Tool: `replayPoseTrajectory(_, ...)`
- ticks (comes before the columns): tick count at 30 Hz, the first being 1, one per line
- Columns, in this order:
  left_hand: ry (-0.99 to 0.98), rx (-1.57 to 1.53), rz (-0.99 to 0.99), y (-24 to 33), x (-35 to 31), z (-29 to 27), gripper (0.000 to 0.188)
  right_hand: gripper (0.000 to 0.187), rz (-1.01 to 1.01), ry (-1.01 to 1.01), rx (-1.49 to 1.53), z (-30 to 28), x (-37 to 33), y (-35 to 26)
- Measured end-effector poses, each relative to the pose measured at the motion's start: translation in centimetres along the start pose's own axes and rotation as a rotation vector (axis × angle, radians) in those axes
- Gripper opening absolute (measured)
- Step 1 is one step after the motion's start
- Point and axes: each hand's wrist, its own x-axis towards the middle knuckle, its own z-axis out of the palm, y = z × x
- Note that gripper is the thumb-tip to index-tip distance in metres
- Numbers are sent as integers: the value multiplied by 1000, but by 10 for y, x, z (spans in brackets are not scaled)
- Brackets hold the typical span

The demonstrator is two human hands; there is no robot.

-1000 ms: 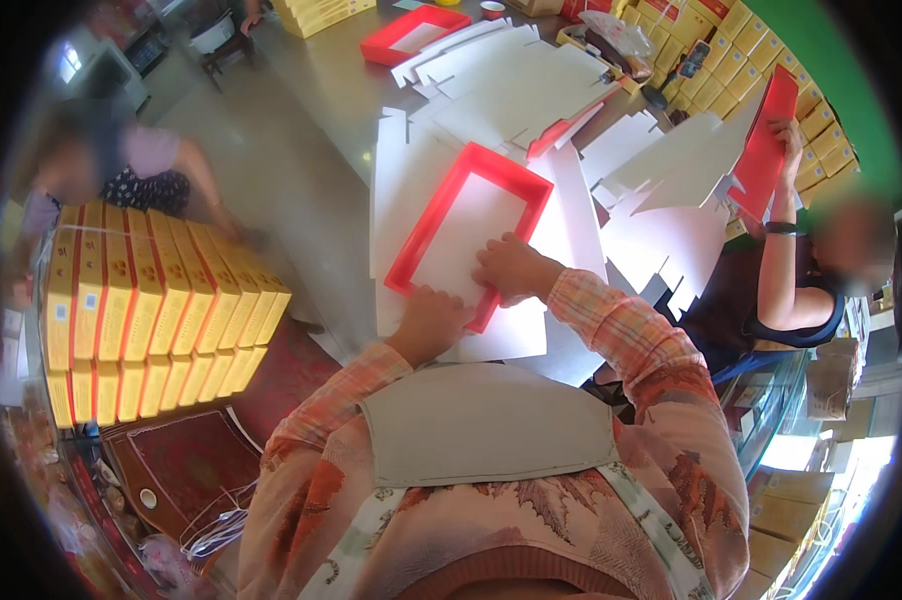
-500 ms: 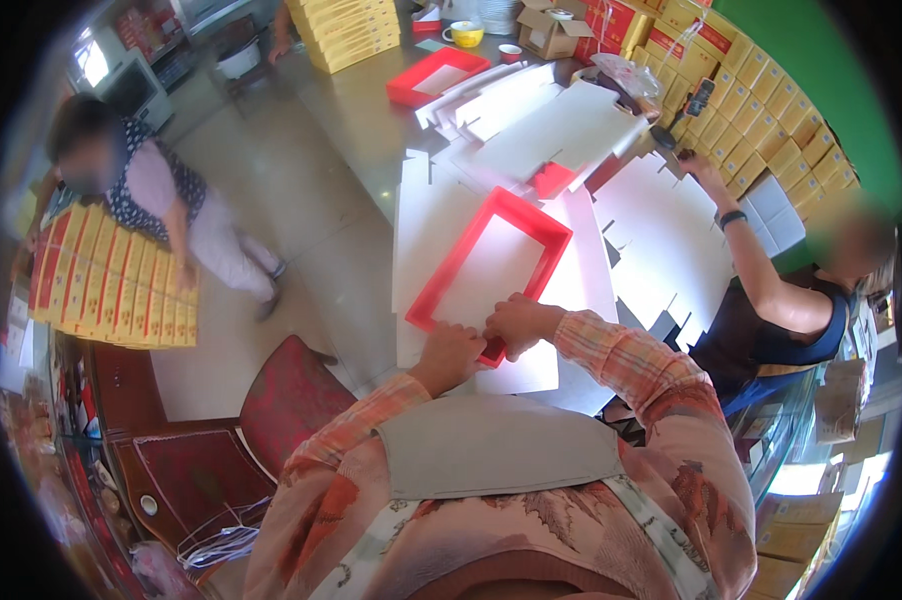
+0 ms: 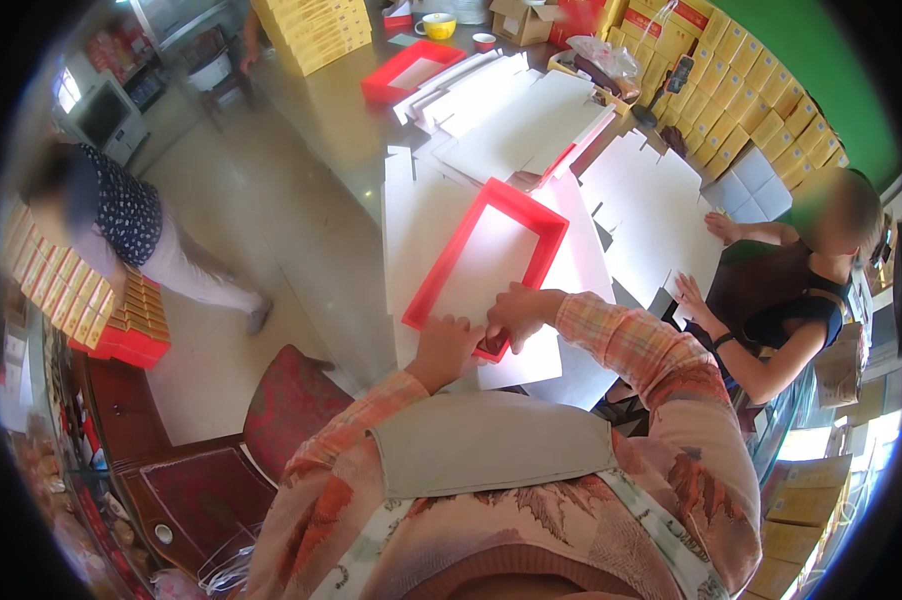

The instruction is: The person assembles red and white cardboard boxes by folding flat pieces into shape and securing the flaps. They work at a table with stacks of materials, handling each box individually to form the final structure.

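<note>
A red cardboard tray frame with low upright walls lies at a slant in front of me, white showing inside it. Both my hands are at its near end. My left hand grips the near left corner with bent fingers. Just to its right, my right hand is closed over the near right corner, its fingers curled down onto the short wall. The fingertips partly hide that corner and the fold between them. Beneath the frame are flat white cardboard sheets.
More white sheets lie farther back, beside another red frame, a yellow cup and yellow boxes. At right a co-worker has both hands over white sheets. At left another person bends over boxes. A chair stands near my left.
My hands stay at the frame's near end with only slight finger movement. The right co-worker's raised arm has come down to the sheets. The left person has leaned over, tilting the box stack.
</note>
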Motion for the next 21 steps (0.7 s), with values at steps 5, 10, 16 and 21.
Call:
replayPoseTrajectory(5, -146, -47, -23, -2, 1, -9, 41, 45, -78, 58, -21, 13, 2, 5)
replayPoseTrajectory(10, -172, -29, -74, -2, 3, 12, 46, 43, -167, 114, -105, 26, 6, 19)
replayPoseTrajectory(16, -112, -2, -80, 4, -7, -1, 33, 44, -177, 335, -99, 35, -7, 5)
replayPoseTrajectory(21, -108, 27, -87, 7, -10, -5, 31, 34, -198, 642, -82, 37, -12, -19)
